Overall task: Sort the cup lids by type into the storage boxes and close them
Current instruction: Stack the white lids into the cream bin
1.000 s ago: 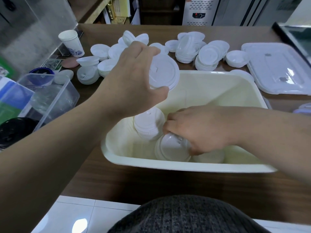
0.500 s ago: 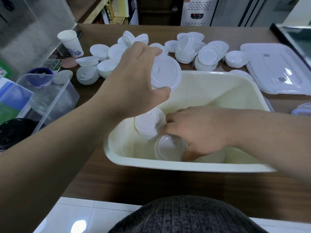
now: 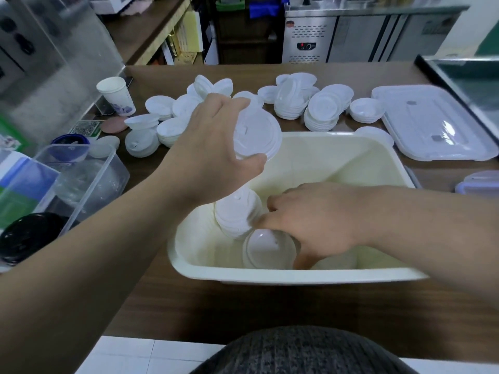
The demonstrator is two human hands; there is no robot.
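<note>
A cream storage box (image 3: 383,157) stands open on the brown counter in front of me. My left hand (image 3: 213,149) holds a small stack of white cup lids (image 3: 256,136) above the box's left side, thumb below and fingers over the top. My right hand (image 3: 318,220) reaches down into the box's near side, fingers curled round a stack of clear-white lids (image 3: 267,249) lying on its side. Another white lid stack (image 3: 237,211) leans just left of that hand. Many loose white lids (image 3: 318,109) lie in heaps behind the box.
The box's translucent cover (image 3: 432,122) lies at the right rear. A clear container (image 3: 81,174) and black lids (image 3: 29,236) sit at the left. A paper cup (image 3: 116,95) stands at the left rear. A clipped container (image 3: 478,182) shows at the right edge.
My right hand has tilted the clear-white stack slightly inside the box. My left hand with its lids has stayed nearly in place above the box.
</note>
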